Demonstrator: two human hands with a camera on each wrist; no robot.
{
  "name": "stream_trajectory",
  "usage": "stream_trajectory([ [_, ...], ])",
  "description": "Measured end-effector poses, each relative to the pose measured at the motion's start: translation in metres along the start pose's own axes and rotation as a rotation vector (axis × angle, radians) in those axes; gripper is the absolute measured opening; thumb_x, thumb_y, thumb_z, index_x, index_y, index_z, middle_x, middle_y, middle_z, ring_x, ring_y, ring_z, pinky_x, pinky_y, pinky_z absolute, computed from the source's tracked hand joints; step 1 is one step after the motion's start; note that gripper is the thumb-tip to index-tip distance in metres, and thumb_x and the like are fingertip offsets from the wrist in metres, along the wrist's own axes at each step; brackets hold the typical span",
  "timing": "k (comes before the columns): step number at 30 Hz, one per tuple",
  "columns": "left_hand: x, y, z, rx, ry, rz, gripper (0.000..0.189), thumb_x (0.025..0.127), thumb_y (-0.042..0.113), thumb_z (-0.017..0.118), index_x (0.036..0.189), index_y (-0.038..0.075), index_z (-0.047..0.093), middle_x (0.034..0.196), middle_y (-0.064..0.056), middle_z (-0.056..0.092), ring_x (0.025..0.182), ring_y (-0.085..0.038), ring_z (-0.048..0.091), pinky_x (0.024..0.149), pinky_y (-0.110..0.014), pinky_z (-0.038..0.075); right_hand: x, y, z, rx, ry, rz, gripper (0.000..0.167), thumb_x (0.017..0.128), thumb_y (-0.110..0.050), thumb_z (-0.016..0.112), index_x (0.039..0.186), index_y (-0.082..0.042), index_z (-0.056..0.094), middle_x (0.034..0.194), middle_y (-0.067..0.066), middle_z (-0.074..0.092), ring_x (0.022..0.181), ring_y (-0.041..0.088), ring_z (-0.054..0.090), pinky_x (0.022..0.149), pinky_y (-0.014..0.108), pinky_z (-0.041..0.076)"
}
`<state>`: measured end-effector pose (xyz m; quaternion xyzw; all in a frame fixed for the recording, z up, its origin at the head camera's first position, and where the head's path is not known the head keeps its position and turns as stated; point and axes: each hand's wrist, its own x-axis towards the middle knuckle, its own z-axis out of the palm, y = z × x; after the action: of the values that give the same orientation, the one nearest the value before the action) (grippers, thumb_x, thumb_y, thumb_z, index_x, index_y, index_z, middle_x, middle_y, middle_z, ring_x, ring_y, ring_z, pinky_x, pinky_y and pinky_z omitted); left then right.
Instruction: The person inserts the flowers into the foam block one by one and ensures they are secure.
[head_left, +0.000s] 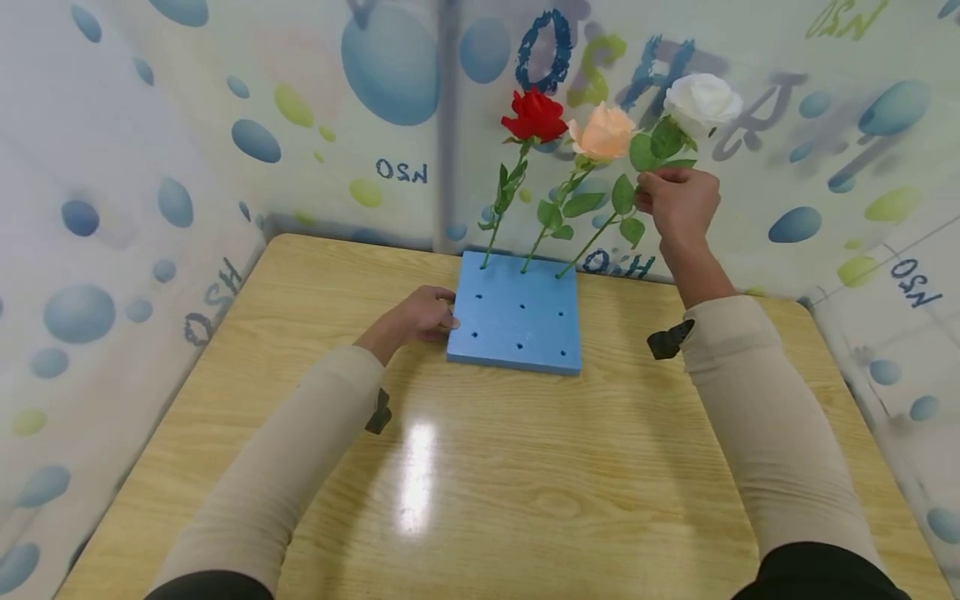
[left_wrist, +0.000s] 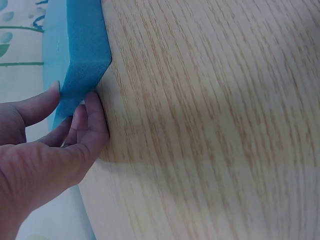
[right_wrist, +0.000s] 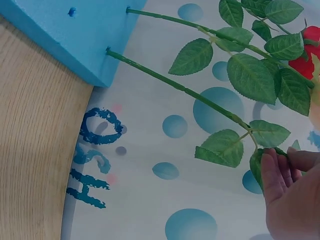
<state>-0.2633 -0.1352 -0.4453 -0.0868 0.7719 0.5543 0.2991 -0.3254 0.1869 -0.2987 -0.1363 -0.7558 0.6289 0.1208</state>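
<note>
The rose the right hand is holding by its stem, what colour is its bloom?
White rose bloom, held by the right hand; clearest in the head view.

Head camera looks forward and down from above; both wrist cameras sit close, sharing the square blue foam block with holes [head_left: 517, 315] and the light wooden table [head_left: 480, 467]

Bubble-printed walls [head_left: 225, 125] (blue, green) enclose a glossy wooden table [head_left: 487, 483].
</note>
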Motion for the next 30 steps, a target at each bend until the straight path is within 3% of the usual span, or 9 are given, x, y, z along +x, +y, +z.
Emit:
stream_trajectory([
  [5,0.001,0.000,0.001,-0.001,-0.004,0.004,0.063,0.092,0.000,0.055,0.151,0.008,0.033,0.140,-0.014,0.047,0.121,-0.026,0.052,0.103,-0.043,0.045,0.000,0.000,-0.002,-0.009,0.001,-0.005,0.017,0.088,-0.018,0.071,0.099,-0.006,0.068,0.087,-0.001,0.061,0.070,0.009,0.066,0.070,0.020,0.056],
  [13,0.002,0.002,0.001,0.002,0.006,0.006,0.063,0.091,-0.002,0.054,0.150,0.006,0.034,0.132,-0.015,0.049,0.109,-0.024,0.052,0.101,-0.042,0.047,-0.004,-0.003,-0.003,-0.057,-0.025,-0.022,0.035,0.091,-0.018,0.066,0.120,0.002,0.066,0.093,-0.001,0.061,0.074,0.008,0.066,0.071,0.018,0.056],
  [18,0.001,0.001,0.000,0.022,0.022,0.014,0.064,0.089,-0.003,0.054,0.149,0.004,0.035,0.133,-0.015,0.047,0.108,-0.024,0.052,0.099,-0.042,0.048,-0.012,-0.001,-0.010,-0.061,-0.053,-0.042,0.034,0.091,-0.017,0.066,0.120,0.002,0.066,0.092,-0.002,0.061,0.077,0.008,0.067,0.077,0.021,0.056],
  [23,0.000,-0.003,0.001,0.123,0.049,0.057,0.063,0.089,0.000,0.057,0.148,0.002,0.036,0.120,-0.016,0.051,0.100,-0.024,0.053,0.092,-0.040,0.052,-0.025,0.006,-0.023,-0.125,-0.067,-0.101,0.032,0.092,-0.020,0.064,0.117,0.000,0.066,0.090,-0.004,0.063,0.079,0.007,0.066,0.081,0.020,0.055],
  [25,-0.002,-0.004,0.002,0.205,0.073,0.090,0.062,0.089,0.002,0.059,0.147,0.001,0.037,0.116,-0.017,0.054,0.096,-0.023,0.054,0.088,-0.038,0.053,-0.030,0.009,-0.029,-0.161,-0.079,-0.121,0.033,0.092,-0.022,0.063,0.118,-0.001,0.065,0.090,-0.006,0.064,0.082,0.008,0.066,0.082,0.020,0.054],
  [27,-0.004,-0.003,0.002,0.278,0.091,0.120,0.062,0.089,0.004,0.060,0.146,0.000,0.038,0.117,-0.018,0.056,0.096,-0.024,0.055,0.088,-0.037,0.052,-0.035,0.013,-0.035,-0.191,-0.098,-0.138,0.035,0.093,-0.025,0.063,0.119,-0.002,0.065,0.091,-0.006,0.066,0.086,0.010,0.067,0.083,0.020,0.054],
  [30,-0.008,-0.002,0.001,0.406,0.128,0.160,0.061,0.090,0.011,0.061,0.146,-0.001,0.039,0.130,-0.020,0.055,0.108,-0.029,0.055,0.095,-0.040,0.048,-0.042,0.018,-0.043,-0.231,-0.136,-0.169,0.039,0.093,-0.029,0.063,0.122,-0.003,0.063,0.096,-0.005,0.067,0.091,0.009,0.066,0.083,0.019,0.053],
])
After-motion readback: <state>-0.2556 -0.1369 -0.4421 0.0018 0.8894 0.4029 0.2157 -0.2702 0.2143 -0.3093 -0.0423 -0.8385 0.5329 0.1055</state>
